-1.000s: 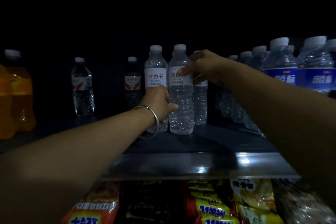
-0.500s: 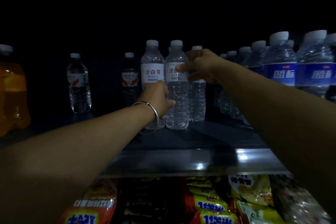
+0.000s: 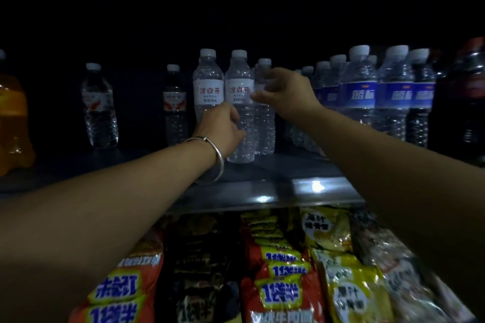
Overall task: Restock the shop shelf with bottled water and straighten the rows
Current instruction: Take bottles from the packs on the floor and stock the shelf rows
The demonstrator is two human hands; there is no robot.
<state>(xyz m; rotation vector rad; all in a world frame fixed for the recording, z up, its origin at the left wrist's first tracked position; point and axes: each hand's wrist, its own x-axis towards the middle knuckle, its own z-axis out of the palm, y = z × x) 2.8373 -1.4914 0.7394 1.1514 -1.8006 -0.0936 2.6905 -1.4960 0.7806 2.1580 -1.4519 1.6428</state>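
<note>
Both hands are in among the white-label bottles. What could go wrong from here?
1. The left hand grips low on the two front white-label bottles, packed tight; a nudge could topple the third bottle behind.
2. The right hand reaches beside the blue-label row; its forearm might knock them.
3. Dim light hides label alignment.

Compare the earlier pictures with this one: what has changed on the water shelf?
The right hand has slid lower on the third bottle, uncovering its cap. The left hand keeps its grip low on the left white-label bottle. All bottles stay upright in place.
</note>
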